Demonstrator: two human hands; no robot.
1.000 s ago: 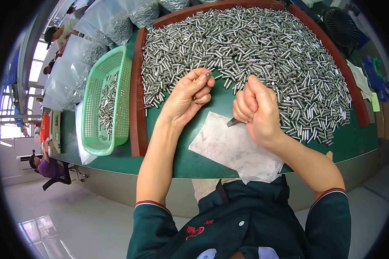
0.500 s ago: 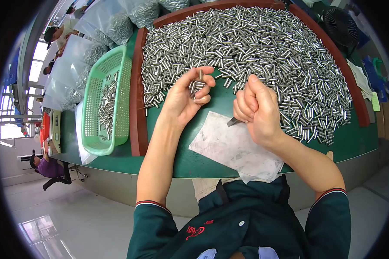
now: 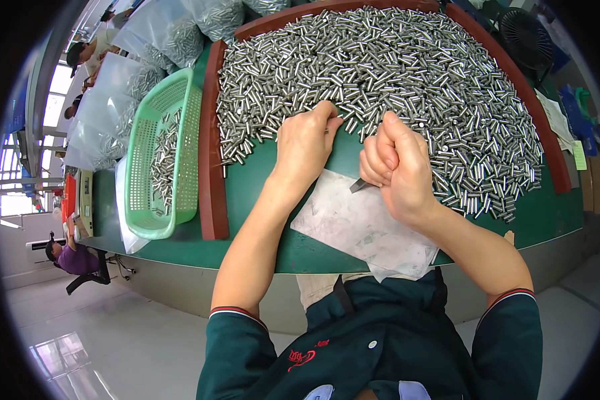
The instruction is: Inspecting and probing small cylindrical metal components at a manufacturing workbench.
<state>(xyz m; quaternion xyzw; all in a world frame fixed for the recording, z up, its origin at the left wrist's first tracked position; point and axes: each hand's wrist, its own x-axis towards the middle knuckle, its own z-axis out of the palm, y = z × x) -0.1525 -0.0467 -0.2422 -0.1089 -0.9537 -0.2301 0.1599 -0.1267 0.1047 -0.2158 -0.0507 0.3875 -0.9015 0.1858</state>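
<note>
Hand work at a green counter [image 3: 243, 193], viewed from above. Centre and upper right of the frame: broad heap of small metal pins [image 3: 380, 60], bordered by red-brown bars [image 3: 213, 153]. Middle of the frame, at the heap's near edge: left hand [image 3: 307, 140], back upward, fingers curled downward with tips partly hidden; thumb and forefinger close together, but impossible to tell whether clamped on a pin. Right of centre, over a smudged white sheet [image 3: 353, 223]: right hand [image 3: 400, 167] in a fist, thumb uppermost, fingers clamped on a dark strip [image 3: 358, 186], only a flat end in view at the fist's lower left. Left of the frame: green basket [image 3: 189, 153], just beside the left bar, with similar pins inside. Upper left: clear plastic bags [image 3: 107, 100] with more pins.

Step in hand, judged from the pose: handling of pins by the left hand at the heap's near edge; right hand apparently not engaged with the heap. Next move, by the same judgement: need for a light, controlled left pinch without scattering of neighbouring pins, and for a steady right fist
</note>
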